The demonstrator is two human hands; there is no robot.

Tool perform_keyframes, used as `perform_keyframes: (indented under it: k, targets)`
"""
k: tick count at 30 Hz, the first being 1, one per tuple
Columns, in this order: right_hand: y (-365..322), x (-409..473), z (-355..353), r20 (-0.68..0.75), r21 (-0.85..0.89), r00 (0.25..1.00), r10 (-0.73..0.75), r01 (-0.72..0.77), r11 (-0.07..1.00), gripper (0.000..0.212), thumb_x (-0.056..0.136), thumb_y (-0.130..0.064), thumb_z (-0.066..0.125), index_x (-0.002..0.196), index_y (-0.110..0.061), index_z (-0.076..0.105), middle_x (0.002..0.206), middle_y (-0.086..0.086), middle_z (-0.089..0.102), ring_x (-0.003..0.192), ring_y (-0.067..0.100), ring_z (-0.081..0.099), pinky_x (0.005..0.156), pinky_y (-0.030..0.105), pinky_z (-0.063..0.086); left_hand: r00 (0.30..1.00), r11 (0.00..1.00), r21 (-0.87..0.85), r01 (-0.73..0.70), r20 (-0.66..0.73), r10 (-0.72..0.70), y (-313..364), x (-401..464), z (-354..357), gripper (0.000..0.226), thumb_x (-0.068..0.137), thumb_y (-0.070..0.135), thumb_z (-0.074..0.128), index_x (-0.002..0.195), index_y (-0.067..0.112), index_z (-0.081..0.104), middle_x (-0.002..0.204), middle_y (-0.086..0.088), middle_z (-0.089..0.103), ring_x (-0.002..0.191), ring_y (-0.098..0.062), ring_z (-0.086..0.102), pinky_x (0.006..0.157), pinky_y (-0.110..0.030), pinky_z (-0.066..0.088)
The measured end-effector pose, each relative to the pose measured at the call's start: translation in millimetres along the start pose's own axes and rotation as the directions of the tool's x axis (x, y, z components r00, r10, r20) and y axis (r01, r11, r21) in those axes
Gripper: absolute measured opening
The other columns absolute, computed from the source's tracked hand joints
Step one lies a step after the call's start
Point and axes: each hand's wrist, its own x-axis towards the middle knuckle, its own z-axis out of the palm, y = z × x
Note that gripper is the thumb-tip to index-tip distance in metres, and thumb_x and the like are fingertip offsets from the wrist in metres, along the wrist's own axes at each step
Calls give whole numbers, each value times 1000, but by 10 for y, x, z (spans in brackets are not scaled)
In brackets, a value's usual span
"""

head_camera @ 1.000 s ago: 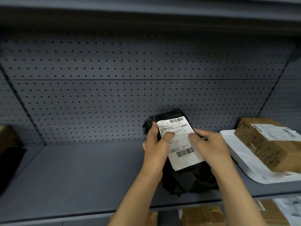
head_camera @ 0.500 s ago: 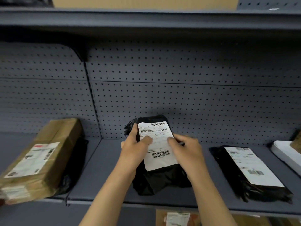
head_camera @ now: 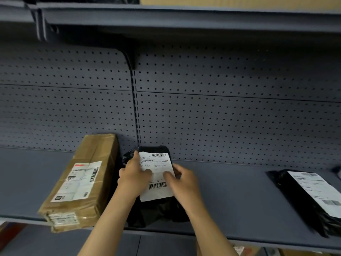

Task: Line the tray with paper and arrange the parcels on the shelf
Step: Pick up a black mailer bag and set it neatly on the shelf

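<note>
I hold a black plastic parcel (head_camera: 156, 207) with a white shipping label in both hands, over the grey shelf (head_camera: 230, 200). My left hand (head_camera: 133, 179) grips its left edge, thumb on the label. My right hand (head_camera: 181, 182) grips its right edge, fingers on the label. The parcel's top leans toward the pegboard back wall. Just left of it lies a brown cardboard box (head_camera: 83, 182) with a label, its front end past the shelf edge. A second black parcel (head_camera: 311, 198) with a white label lies flat at the right.
The perforated back panel (head_camera: 230, 117) has an upright post (head_camera: 136, 111) right behind the held parcel. Another shelf (head_camera: 184, 17) runs overhead with a brown box on it. Labelled boxes show on the shelf below. Bare shelf lies between the two black parcels.
The view has swung left along the shelf. My hands carried the black parcel leftward with it, to just beside the brown box. The white tray at the right is out of view.
</note>
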Motion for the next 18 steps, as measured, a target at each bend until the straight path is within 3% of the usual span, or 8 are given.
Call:
perform_keyframes:
  k: [2,5,12,18]
  targets:
    - [48,24,84,8,-29,1000,16,-15,999,29,86,-22,61,99,-45,72,92,-18,77,86,0,71,77,26,59,1000,996,92,14,-13,-13,-86,52,42,88,91,20,55,164,29,7,159,-4,42,142,-35,41,113,-51,41]
    - [132,64,194,27,-89,998,50,-47,995,38,84,-25,60,120,-35,69,101,-17,75,95,4,70,85,30,58,999,987,154,37,-18,-34,-215,65,123,88,93,19,52,164,25,1,166,-4,27,144,-36,35,113,-46,39]
    - [347,42,365,77,-135,990,116,-105,985,44,87,-23,62,130,-27,64,120,-8,73,107,11,69,92,32,58,997,980,191,64,26,-70,-427,8,245,89,92,12,52,164,28,3,171,-7,10,146,-34,35,114,-48,39]
    - [378,37,348,91,-202,989,117,-97,975,45,89,-25,65,134,-27,59,124,-10,70,109,10,67,72,9,48,998,931,364,29,-68,-5,-401,-180,272,71,97,22,52,161,29,20,172,-8,6,153,-33,20,113,-45,38]
